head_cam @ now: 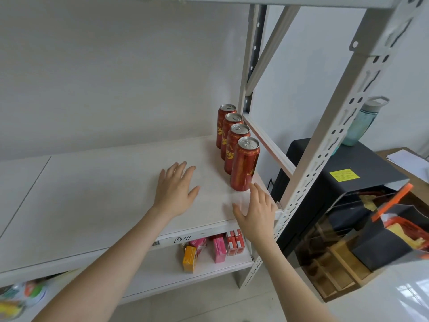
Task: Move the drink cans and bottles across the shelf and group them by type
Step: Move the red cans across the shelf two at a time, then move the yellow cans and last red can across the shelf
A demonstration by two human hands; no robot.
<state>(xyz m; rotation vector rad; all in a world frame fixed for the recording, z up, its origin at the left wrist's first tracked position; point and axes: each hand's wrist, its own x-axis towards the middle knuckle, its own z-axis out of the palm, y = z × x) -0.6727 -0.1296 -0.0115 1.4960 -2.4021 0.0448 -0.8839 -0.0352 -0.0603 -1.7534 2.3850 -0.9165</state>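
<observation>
Head view, four red cans (pixel 243 163) along side rail (pixel 271 146), cartons (pixel 218 249) below

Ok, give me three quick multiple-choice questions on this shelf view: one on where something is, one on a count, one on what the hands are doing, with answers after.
1. Where on the shelf do the red cans stand?
A. At its left end
B. In its middle
C. At its right end

2. How many red cans are there?
A. Two
B. Four
C. Six

3. What are the left hand and the right hand doing?
A. Both are open with fingers spread and hold nothing
B. The left grips a can
C. The right holds a bottle

Answers:
1 C: the cans form one row running front to back along the right edge.
2 B: four silver tops show in the row.
3 A: both hands are over the shelf with straight fingers and nothing in them.
</observation>
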